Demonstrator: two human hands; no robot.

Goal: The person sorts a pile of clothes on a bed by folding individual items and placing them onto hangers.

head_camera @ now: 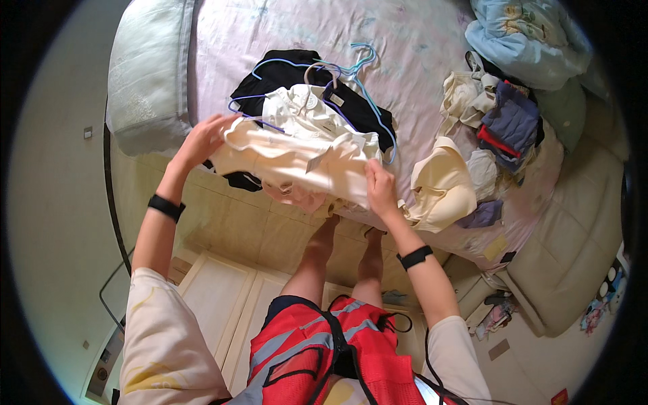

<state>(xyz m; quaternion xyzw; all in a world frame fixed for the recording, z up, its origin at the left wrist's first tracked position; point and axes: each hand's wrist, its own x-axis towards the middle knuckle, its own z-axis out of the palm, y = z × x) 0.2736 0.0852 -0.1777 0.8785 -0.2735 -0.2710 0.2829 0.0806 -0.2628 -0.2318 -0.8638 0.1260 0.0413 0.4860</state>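
A cream garment, blurred in places, is stretched between my two hands above the bed's edge. My left hand grips its left end, and my right hand grips its right end. Beneath and beyond it on the bed lie a white garment and black garments, with blue and purple hangers among them. A pink garment shows below the held cloth. To the right of my right hand lies a beige bra.
A pile of folded blue, red and white clothes lies on the bed's right side. A light blue quilt is at the upper right, a pale green bedding roll at the left. A beige padded headboard borders the bed.
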